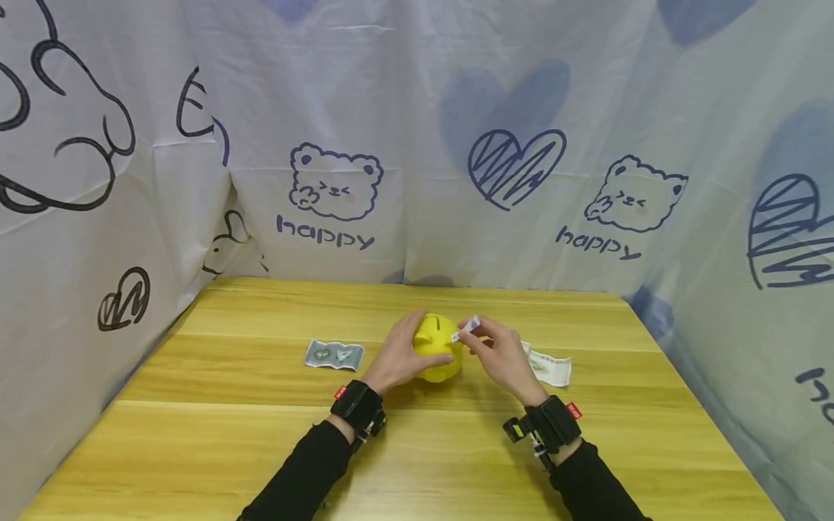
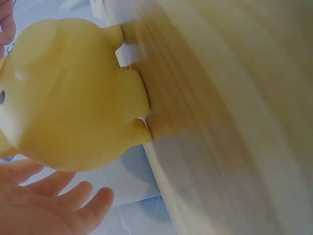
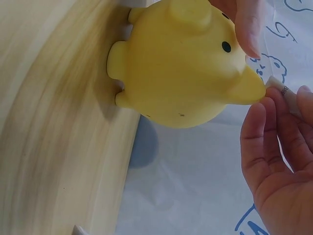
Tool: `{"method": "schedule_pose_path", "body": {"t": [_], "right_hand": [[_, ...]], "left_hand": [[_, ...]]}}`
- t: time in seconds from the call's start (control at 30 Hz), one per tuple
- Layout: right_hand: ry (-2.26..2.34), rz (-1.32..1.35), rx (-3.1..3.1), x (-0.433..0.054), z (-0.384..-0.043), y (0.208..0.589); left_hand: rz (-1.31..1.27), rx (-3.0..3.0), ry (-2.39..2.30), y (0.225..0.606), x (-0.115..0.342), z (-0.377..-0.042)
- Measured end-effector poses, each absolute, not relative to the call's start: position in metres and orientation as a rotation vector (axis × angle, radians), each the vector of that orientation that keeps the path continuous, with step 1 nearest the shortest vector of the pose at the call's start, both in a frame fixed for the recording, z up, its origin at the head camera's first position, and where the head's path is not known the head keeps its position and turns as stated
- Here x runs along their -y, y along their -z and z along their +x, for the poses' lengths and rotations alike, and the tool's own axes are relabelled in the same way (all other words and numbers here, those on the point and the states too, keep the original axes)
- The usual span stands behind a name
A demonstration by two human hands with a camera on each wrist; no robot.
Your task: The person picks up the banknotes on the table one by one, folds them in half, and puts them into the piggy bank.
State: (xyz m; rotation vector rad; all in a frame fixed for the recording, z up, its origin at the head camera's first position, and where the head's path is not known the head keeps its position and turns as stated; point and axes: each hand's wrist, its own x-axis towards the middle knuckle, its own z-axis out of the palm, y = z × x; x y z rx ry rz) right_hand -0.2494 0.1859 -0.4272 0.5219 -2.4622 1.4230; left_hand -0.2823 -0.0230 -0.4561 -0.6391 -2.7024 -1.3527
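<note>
A yellow piggy bank [image 1: 439, 354] stands upright on the wooden table, its coin slot [image 1: 439, 324] showing on top. My left hand [image 1: 396, 356] holds it from the left, thumb laid across the front and fingers round the far side. Between thumb and fingers, my right hand [image 1: 504, 359] pinches a narrow folded banknote [image 1: 466, 329], just right of the slot and above the pig. In the right wrist view the folded note [image 3: 284, 92] shows beside the pig's ear [image 3: 250, 89]. Several left fingers [image 2: 73, 196] appear beside the pig's body in the left wrist view.
A grey-green banknote [image 1: 334, 355] lies flat left of the piggy bank. Paler banknotes [image 1: 551, 369] lie at the right, partly hidden behind my right hand. White cloth [image 1: 417, 210] with drawn bears and hearts hangs behind and along both sides of the table [image 1: 443, 449].
</note>
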Motion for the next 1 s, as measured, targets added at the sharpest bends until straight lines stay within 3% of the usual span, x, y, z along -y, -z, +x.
{"method": "schedule_pose_path", "body": {"t": [1.0], "right_hand": [[-1.382,0.542,2.498,-0.187,-0.25,0.424]], "left_hand": [[-0.624,2.856,1.428,0.455,0.021,-0.295]]}}
